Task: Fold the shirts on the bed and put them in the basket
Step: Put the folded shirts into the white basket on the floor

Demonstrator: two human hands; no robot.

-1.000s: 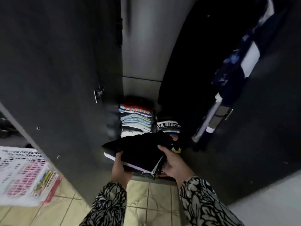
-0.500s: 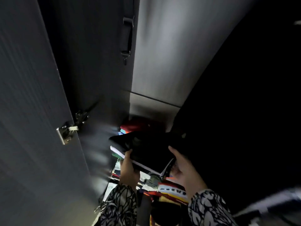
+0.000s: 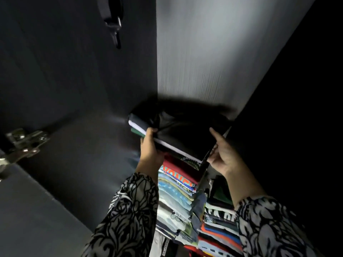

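Both hands — left hand (image 3: 151, 153), right hand (image 3: 223, 157) — hold folded shirts (image 3: 185, 134).

We see a dark wardrobe door (image 3: 46, 201) swung open on the left, its metal hinge (image 3: 24, 143) catching light. A black strap (image 3: 111, 19) hangs up top with a buckle, and a pale panel (image 3: 204, 52) stands behind.

Folded bundle (image 3: 187, 134) lifted higher above the shirt stack (image 3: 176, 193), both hands raised
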